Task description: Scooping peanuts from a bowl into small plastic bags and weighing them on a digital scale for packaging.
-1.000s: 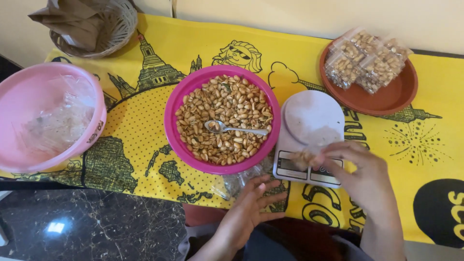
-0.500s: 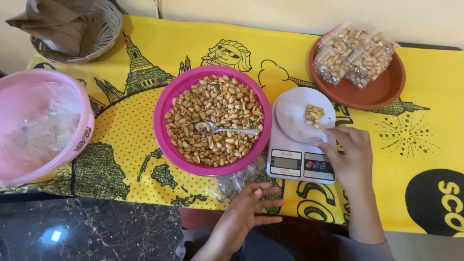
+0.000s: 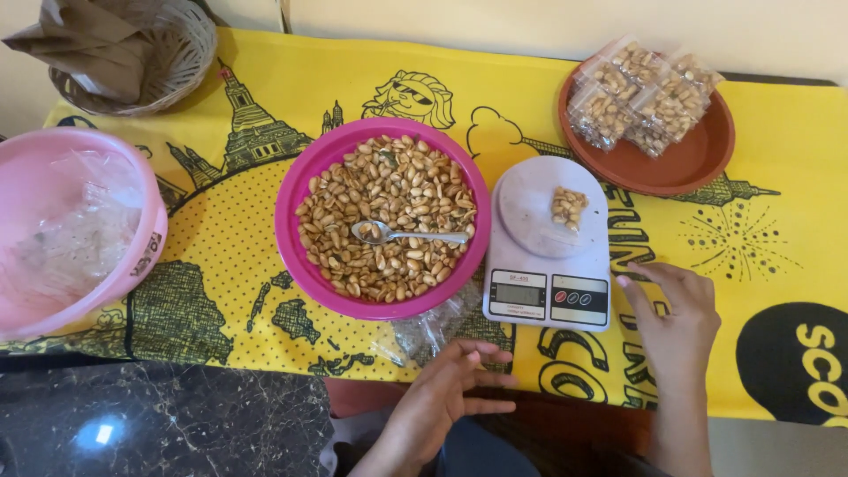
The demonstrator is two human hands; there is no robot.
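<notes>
On the yellow printed cloth (image 3: 265, 97), a small nut packet (image 3: 568, 208) has been left on the scale (image 3: 548, 243), the right hand (image 3: 676, 322) now withdrawn, empty and open, the left hand (image 3: 446, 393) open by clear bags (image 3: 433, 327).

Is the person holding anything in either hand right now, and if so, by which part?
Nothing is held. The right hand hovers open beside the kitchen scale; the left hand is open near clear plastic bags.

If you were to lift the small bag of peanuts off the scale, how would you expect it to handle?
The small bag of peanuts looks like thin clear film, so it would probably sag and crinkle when pinched. It holds only a small cluster of nuts, so it is likely light. The nuts seem loose and may shift or spill if its mouth is open, which I cannot tell.
</notes>
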